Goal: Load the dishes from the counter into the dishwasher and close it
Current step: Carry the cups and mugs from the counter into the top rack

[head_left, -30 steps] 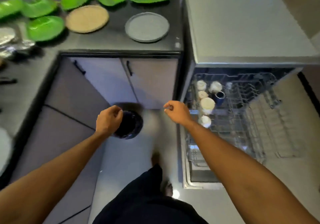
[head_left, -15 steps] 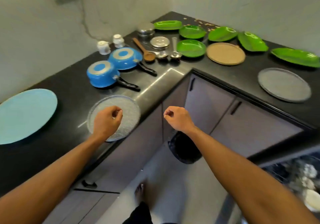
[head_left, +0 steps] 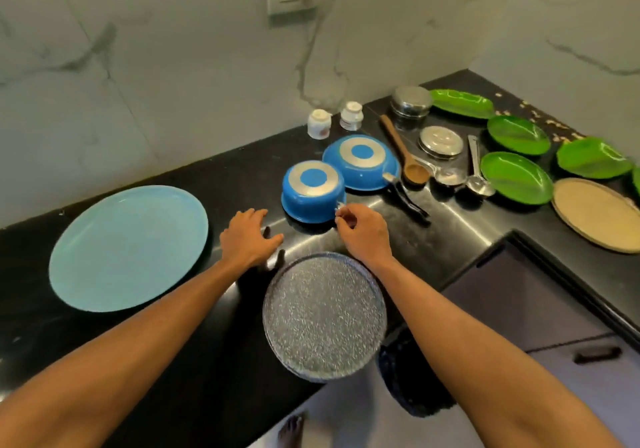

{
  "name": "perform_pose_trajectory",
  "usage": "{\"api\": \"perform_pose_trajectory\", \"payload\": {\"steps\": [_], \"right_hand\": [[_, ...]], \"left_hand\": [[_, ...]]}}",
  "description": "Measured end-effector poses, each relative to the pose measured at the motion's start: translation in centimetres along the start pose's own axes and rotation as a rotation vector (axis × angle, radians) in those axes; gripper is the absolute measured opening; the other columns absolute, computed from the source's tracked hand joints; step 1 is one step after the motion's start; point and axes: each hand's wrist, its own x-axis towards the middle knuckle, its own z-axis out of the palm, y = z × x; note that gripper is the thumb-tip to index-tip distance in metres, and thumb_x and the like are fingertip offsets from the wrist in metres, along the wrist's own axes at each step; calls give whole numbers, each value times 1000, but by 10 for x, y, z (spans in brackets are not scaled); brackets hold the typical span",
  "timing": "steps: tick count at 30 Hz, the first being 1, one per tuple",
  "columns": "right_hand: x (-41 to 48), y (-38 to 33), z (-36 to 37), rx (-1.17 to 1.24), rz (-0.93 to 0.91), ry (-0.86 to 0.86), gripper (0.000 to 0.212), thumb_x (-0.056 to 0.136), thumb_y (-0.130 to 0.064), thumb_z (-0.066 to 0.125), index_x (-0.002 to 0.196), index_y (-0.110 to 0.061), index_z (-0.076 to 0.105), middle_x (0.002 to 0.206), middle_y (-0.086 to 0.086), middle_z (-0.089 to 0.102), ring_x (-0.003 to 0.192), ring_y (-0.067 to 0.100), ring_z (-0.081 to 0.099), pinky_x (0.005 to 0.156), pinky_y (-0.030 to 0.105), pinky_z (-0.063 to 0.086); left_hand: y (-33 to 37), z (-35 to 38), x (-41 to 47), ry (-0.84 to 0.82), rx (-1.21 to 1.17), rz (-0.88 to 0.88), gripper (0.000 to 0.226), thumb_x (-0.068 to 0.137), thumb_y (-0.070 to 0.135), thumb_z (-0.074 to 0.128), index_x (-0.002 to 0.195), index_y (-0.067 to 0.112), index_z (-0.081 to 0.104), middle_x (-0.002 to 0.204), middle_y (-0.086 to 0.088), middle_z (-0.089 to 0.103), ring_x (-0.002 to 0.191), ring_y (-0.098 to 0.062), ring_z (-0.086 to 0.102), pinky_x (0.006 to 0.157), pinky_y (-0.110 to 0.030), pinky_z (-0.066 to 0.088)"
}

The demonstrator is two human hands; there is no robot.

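We count two blue pans on the black surface, both base up. One is the nearer blue pot. Just behind it to the right is the farther blue pan, whose black handle runs diagonally toward the near right.

Right of the pot, past that pan, lies one wooden spoon. Its long axis runs far-left to near-right, with the bowl at the near end. There too are two steel ladles, one steel lid and one steel container.

Farther right we see four green plates whole, a sliver of a fifth, and one tan plate. Behind the pot stand two white jars. One light-blue plate lies to its left and one speckled grey plate in front of it.

Our left hand is just left of the pot, fingers spread wide and holding nothing. Our right hand is at the pot's near right side, fingers curled where its handle starts. The handle is hidden, so we cannot tell whether they grip it.
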Motion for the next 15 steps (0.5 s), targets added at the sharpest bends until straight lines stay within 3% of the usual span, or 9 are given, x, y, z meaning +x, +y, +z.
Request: {"api": "perform_pose_trajectory", "payload": {"steps": [4,8,11,15], "right_hand": [[56,-6,7,-33,-25,18,9,88,-24,66,96,-22,70,94,-6,69,86,11,62,77,27,48],[121,1,7,-38,-22,89,10,89,-25,64,97,-23,70,91,-5,68,83,14,61,71,30,49],[180,6,12,-28,-23,44,16,89,-27,63,103,-25,68,95,-5,67,91,17,62,75,33,50],[255,16,25,-101,-49,-121,49,81,-36,75,124,-23,59,117,5,63,111,26,59,89,40,51]], "left_hand": [[6,4,31,-208,-2,-149,103,74,68,69,155,32,18,165,-4,8,151,-32,3,115,-66,10],[18,5,60,-320,-2,-217,124,63,76,72,156,38,1,164,-3,-16,149,-34,-17,110,-74,-3],[28,6,79,-424,-6,-301,142,51,77,78,151,43,-16,157,-2,-36,143,-36,-33,103,-78,-8],[38,7,97,-518,28,-391,156,42,73,84,143,47,-32,145,0,-52,135,-37,-43,100,-81,-8]]}}
